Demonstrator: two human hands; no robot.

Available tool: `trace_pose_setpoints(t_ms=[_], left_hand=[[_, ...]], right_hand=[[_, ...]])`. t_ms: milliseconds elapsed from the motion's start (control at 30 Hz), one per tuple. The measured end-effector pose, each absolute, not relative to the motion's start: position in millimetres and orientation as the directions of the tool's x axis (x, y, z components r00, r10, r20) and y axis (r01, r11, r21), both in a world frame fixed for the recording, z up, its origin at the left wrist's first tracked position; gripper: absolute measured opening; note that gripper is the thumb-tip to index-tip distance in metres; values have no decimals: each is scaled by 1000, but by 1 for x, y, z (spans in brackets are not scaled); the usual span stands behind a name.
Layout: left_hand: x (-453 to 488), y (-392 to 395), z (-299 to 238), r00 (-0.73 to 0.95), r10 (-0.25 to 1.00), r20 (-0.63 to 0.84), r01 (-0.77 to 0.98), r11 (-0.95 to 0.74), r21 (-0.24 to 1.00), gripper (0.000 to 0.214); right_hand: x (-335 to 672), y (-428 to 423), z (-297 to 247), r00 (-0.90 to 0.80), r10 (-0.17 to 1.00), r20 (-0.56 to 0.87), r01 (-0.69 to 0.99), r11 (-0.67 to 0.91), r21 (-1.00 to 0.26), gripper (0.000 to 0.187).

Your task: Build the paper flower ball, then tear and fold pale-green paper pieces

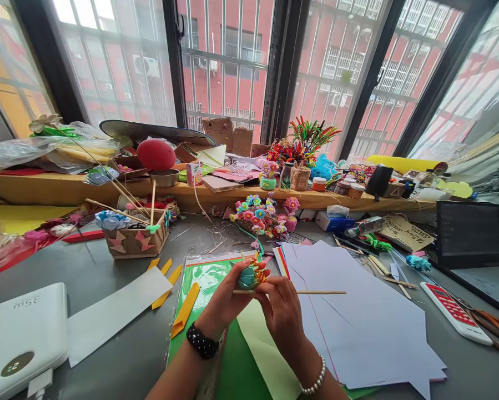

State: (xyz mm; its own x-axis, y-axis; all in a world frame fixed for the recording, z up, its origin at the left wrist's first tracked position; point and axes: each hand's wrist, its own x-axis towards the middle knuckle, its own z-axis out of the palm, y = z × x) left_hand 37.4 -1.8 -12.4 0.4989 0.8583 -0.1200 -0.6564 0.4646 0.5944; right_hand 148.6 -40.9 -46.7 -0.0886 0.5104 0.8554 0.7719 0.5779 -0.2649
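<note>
Grey table (pixel 120 361), paper flower (pixel 247 276) partly behind fingers (pixel 280 285).

Matt paper flower (pixel 246 278), smooth wooden stick (pixel 322 292)

The white power bank (pixel 33 322) has gray marks on top. They look like "35W" turned upside down, so from here they seem to say "mSE". Its small round screen (pixel 17 364) shows a 2, but the mark next to it is hard to make out. The tan card (pixel 407 232) has dark writing in rows, too small to read. The signs on the red keys (pixel 447 305) of the calculator (pixel 469 331) are too small too.
</note>
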Motion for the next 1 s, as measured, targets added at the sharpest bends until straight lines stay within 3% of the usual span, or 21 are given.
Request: trace_pose_setpoints(t_ms=[233, 500, 833, 1000], left_hand=[[33, -3, -3, 405, 894, -194, -663, 433, 610, 14], [37, -7, 0, 424, 882, -204, -654, 454, 606, 10], [38, -10, -8, 487, 870, -81, -586, 393, 708, 11], [35, -7, -9, 458, 887, -60, -638, 375, 672, 13]], right_hand=[[155, -41, -42, -125, 496, 859, 733, 630, -257, 15], [158, -39, -43, -157, 497, 853, 750, 622, -224, 9], [156, -40, -46, -109, 487, 867, 728, 633, -264, 13], [159, -41, -40, -87, 524, 847, 695, 641, -326, 4]])
